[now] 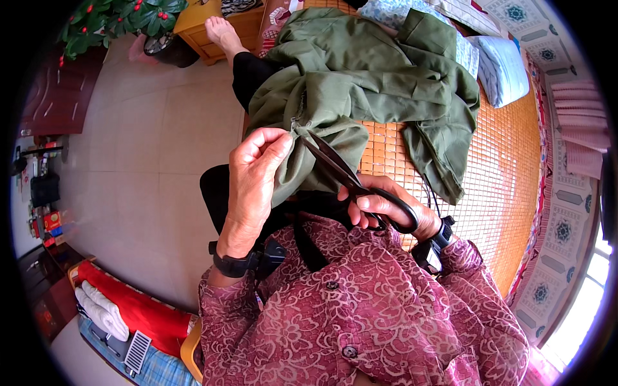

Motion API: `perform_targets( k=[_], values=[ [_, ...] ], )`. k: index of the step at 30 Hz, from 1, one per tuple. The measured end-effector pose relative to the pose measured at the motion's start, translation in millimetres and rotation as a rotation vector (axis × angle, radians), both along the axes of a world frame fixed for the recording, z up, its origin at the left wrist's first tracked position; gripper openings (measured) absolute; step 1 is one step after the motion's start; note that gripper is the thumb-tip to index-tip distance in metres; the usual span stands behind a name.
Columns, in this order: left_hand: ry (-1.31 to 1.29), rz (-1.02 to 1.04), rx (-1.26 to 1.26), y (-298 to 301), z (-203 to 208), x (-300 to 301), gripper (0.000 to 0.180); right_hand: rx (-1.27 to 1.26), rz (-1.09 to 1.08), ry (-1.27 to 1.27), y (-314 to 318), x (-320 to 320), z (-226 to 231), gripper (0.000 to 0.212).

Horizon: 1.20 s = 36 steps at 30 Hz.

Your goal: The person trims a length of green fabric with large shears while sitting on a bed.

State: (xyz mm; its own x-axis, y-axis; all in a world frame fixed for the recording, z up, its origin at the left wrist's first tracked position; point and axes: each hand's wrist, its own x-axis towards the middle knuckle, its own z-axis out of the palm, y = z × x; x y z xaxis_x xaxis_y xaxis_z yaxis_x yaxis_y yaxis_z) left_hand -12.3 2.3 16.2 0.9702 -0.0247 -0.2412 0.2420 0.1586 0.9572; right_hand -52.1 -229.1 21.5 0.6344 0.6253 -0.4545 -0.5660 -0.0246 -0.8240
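Olive-green cloth garment (360, 93) is lying in folds across the black-trousered leg (250, 80) and the tan, small-tiled mat (496, 154). Left hand (251, 180) is pinching its edge, thumb and fingers pressed together; right hand (399, 202) is gripping black, long-bladed scissors (336, 165), fingers curling round the 2 handle loops, points aiming toward that pinch. Clean snipping is probably depending on holding fabric taut, using just the tips, and steering them clear of the thumb.
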Motion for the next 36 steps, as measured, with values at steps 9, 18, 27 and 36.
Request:
perform_targets(
  k=[9, 18, 27, 36],
  values=[
    [0.014, -0.042, -0.005, -2.4, -0.6, -1.7, 0.012, 0.002, -0.032, -0.023, 8.7, 0.3, -1.2, 0.040],
    [-0.027, -0.100, 0.105, 0.4, -10.2, -12.2, 0.013, -0.012, -0.606, -0.224, 3.2, 40.8, 6.7, 0.040],
    [0.021, -0.133, 0.171, 2.4, -1.2, -7.8, 0.010, -0.553, -0.286, -1.004, 25.4, 56.3, -10.3, 0.048],
    [0.064, -0.133, 0.096, 5.8, -1.1, -5.4, 0.011, -0.647, -0.462, -0.825, 18.4, 66.8, -13.9, 0.044]
  ],
)
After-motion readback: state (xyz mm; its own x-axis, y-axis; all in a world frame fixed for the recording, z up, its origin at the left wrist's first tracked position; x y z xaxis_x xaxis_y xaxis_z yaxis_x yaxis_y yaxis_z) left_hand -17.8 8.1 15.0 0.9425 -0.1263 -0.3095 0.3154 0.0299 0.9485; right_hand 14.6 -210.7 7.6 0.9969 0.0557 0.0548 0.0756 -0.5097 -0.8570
